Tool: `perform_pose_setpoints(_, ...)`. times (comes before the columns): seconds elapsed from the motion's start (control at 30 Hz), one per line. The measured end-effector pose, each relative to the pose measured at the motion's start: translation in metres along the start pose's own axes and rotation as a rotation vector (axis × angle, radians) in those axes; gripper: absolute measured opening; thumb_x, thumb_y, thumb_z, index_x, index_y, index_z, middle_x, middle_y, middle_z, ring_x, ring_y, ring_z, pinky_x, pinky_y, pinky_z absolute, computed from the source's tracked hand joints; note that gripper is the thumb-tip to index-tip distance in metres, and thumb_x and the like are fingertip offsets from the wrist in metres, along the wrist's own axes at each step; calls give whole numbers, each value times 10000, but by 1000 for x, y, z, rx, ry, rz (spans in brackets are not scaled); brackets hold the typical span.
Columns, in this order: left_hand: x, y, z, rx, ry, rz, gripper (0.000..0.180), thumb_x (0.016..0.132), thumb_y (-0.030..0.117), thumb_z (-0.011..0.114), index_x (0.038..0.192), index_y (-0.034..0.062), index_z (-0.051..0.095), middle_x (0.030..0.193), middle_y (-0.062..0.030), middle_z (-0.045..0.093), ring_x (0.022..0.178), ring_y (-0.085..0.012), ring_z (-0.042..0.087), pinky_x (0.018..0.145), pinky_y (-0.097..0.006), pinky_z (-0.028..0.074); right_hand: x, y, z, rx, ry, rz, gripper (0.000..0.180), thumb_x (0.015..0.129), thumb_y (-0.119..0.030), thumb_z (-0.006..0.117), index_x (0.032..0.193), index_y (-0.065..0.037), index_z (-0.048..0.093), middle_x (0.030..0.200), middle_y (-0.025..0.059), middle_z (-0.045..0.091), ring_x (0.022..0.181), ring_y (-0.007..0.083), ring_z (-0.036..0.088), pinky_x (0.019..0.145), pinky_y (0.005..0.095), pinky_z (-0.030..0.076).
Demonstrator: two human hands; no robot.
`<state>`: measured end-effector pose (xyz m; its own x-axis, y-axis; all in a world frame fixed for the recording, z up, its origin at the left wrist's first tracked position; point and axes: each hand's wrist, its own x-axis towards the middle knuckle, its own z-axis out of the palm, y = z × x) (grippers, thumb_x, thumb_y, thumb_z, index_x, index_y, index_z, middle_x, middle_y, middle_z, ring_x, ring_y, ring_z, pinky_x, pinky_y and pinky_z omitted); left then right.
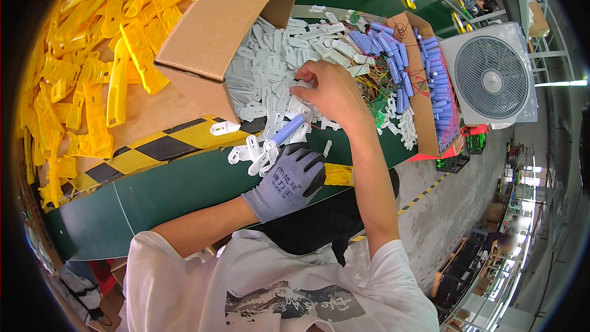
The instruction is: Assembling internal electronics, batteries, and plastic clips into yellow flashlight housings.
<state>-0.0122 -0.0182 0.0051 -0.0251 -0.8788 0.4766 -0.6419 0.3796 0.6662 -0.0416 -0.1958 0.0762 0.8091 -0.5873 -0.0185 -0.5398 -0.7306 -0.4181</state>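
My left hand (290,178), in a grey glove with dark fingertips, is closed near the front of the green table (178,193). A yellow plastic casing (338,174) sticks out from under its fingers on the right. Just beyond the glove, a blue cylindrical battery cell (287,130) lies tilted on loose white plastic pieces (253,150). My bare right hand (329,89) is over the big heap of white plastic pieces (270,61), thumb and fingers curled together. Something small and dark shows at its fingertips, too hidden to name.
Yellow casings (117,43) pile up at the left, beside an open cardboard box (209,31) tipped toward the white heap. Wired blue cells (387,49) and green circuit boards (380,101) lie right of it. Beyond stand a cardboard box of blue cells (437,86) and a fan (490,80).
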Motion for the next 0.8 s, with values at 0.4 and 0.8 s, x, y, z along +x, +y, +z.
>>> perform_pose_setpoints(0.4,3,2,-4,3,-25,-5,343,653,102,710,949,71,541,1055,-107,584,958,-318,558,878,-443,423,1,43,-3,-36,582,52,185,779,-124,659,942,-38,675,847,119,687,730,245,667,669,365,515)
perform_pose_setpoints(0.8,0,2,-2,-1,-86,13,301,695,140,691,944,58,544,1059,-120,588,974,-323,555,902,-432,413,-27,-3,-20,217,-256,-284,194,721,-90,727,907,-56,682,868,49,628,790,161,595,696,297,475)
